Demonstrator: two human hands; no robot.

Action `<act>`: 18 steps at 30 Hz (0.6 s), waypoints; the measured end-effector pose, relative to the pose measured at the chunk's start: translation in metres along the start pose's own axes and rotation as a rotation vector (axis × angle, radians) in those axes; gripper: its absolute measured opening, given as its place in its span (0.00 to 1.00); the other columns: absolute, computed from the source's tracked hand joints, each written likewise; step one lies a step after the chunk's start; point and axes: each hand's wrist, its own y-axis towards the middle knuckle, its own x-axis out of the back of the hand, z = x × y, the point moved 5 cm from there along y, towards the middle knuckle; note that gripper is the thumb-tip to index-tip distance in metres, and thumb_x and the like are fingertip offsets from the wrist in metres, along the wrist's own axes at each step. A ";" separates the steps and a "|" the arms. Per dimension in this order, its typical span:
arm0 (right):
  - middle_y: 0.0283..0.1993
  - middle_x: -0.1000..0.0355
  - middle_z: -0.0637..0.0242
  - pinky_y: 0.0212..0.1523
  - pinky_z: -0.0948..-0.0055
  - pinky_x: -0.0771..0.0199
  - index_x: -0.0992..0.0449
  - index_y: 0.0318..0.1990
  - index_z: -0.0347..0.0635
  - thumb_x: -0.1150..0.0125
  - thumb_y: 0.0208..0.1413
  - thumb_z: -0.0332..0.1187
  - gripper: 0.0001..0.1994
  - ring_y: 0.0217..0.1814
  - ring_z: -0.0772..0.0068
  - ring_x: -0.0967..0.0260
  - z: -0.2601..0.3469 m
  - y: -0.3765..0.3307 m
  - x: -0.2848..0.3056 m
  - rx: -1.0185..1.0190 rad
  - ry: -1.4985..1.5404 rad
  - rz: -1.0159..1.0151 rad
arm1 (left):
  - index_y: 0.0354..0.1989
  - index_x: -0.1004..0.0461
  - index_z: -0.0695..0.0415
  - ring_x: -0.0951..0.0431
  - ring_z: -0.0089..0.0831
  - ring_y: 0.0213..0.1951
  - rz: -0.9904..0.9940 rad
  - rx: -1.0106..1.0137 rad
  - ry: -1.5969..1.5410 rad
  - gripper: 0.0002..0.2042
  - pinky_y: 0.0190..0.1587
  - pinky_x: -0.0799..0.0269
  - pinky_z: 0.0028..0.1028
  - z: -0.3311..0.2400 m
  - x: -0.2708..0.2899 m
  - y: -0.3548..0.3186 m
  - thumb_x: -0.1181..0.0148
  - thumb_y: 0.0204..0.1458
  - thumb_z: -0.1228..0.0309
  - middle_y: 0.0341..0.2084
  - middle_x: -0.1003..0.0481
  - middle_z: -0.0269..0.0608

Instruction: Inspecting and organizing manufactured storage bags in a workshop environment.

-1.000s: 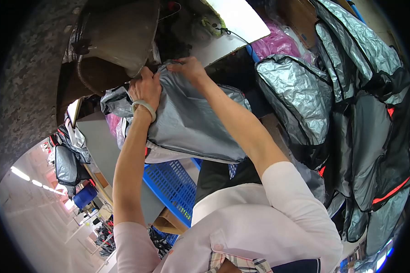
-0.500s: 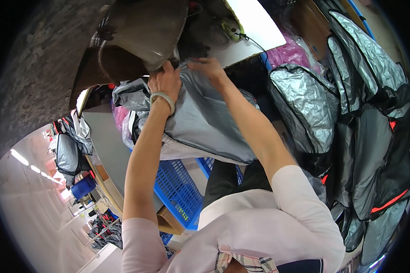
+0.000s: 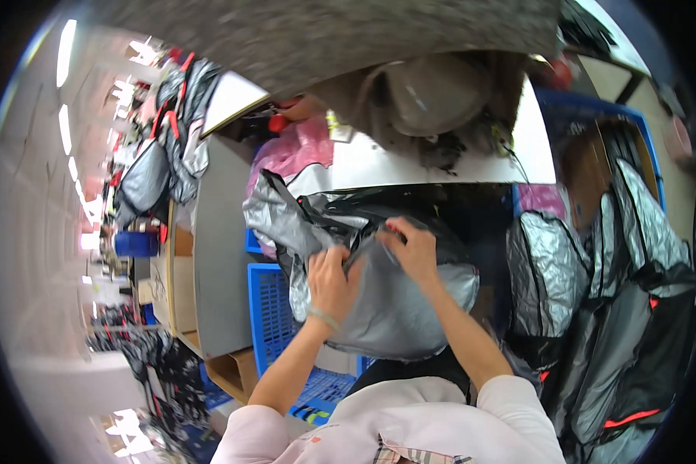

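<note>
The silver padded bag (image 3: pixel 394 309) has dropped lower, crumpled, black-trimmed, in both hands.

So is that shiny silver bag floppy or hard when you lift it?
Probably floppy: the silver bag sags and creases between the left hand and right hand. Likely light, since bunched cloth alone holds it up. The glossy surface may be slippery.

View swung sharply: grey bag (image 3: pixel 394 309) that sat upper centre a second ago dropped to middle of picture. Left hand (image 3: pixel 331 280) and right hand (image 3: pixel 411 249), earlier raised high on bag's top edge, came lower and closer together, pinching its upper seam. Forearms bent more. Blue crate (image 3: pixel 274 317) slid from lower centre to left of bag. Hanging silver-and-black bags (image 3: pixel 619 309) shifted further right. White tabletop (image 3: pixel 441 166) came into fuller view above bag.
</note>
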 end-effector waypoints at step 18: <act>0.15 0.35 0.70 0.17 0.68 0.38 0.33 0.18 0.49 0.36 0.34 0.45 0.14 0.20 0.65 0.33 0.360 -0.295 -0.193 1.233 0.015 0.280 | 0.53 0.42 0.57 0.35 0.37 0.48 0.091 1.355 -1.249 0.19 0.52 0.41 0.33 0.236 0.055 -0.427 0.52 0.54 0.64 0.46 0.36 0.40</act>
